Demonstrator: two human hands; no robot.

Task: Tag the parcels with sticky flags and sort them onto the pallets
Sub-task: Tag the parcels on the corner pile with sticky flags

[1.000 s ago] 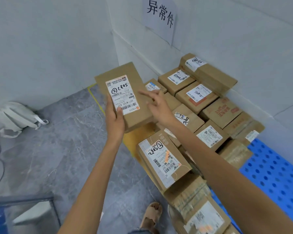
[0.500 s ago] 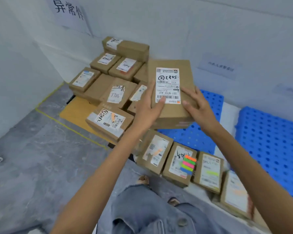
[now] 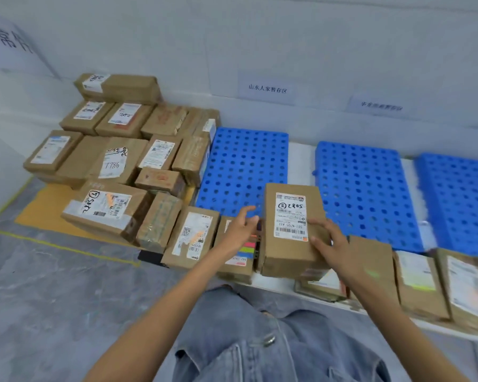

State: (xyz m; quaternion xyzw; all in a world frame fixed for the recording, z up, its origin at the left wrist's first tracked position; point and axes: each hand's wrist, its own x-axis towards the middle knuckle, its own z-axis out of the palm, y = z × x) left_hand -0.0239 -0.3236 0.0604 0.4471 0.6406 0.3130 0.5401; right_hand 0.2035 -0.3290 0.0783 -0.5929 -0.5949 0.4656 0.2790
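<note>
A brown cardboard parcel with a white label marked "2805" sits low in front of me, its near end over the front row of parcels. My right hand grips its right edge, thumb and a finger lying on the top face. My left hand is off the parcel, fingers relaxed, hovering just left of it. Under that hand lies a pad of coloured sticky flags on another parcel. Behind stand three blue perforated pallets: left, middle and right.
Several labelled parcels are stacked at the left on an orange board marked off by yellow floor tape. A row of parcels runs along the pallets' front edge. Paper signs hang on the wall. My knees in jeans are below.
I turned right from the left stack toward the blue pallets. The parcel came down from chest height to the front row. My left hand let go of it and moved over the sticky flags.
</note>
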